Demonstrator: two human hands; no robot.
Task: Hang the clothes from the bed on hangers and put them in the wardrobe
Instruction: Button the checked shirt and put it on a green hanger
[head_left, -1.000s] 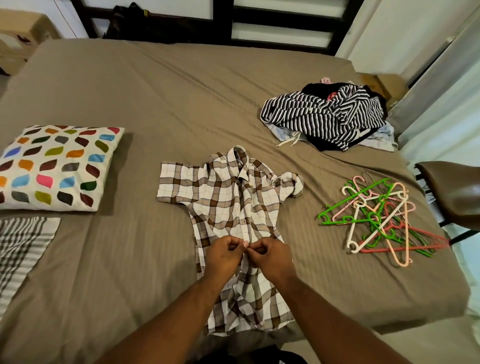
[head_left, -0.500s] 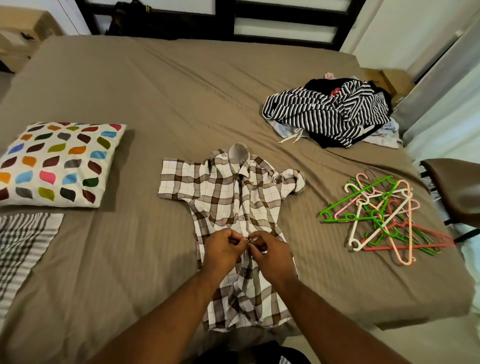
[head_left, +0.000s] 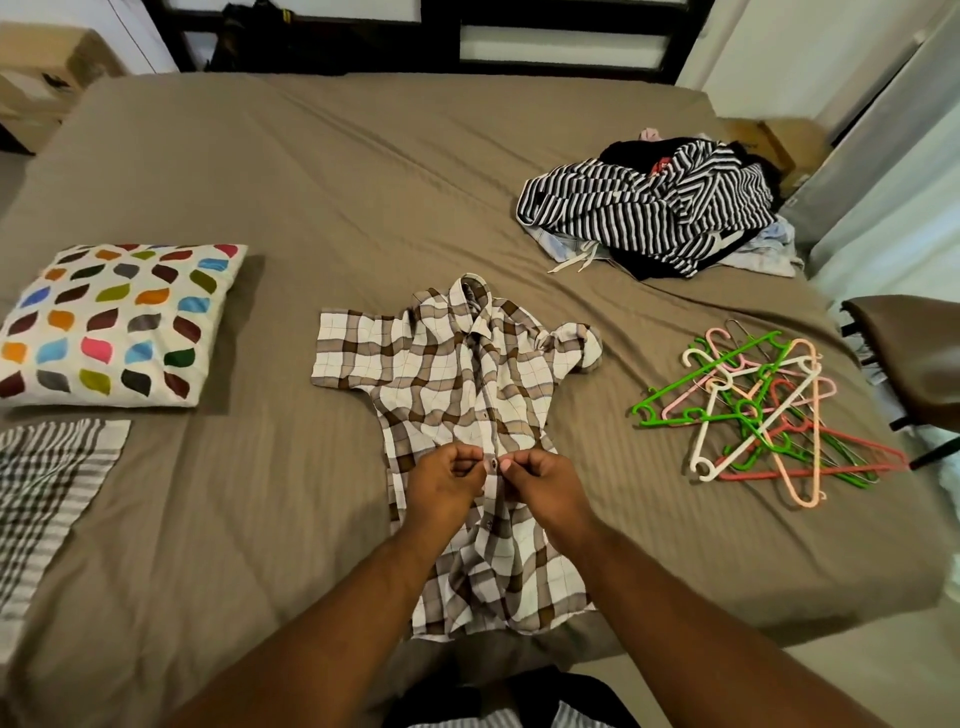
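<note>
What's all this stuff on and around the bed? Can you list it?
bed: one, brown sheet, fills the view
checked shirt: one, brown and white, flat, near middle
clothes pile: one heap, black-and-white stripes on top, far right
hangers: tangled heap, uncountable, green, pink, white, red, right of shirt
pillow: one, white with coloured shapes, left
striped cloth: one, grey and white, near left
chair: one, brown, right edge
cardboard boxes: two, tan, beyond far corners
left hand: pinches shirt front
right hand: pinches shirt front
</note>
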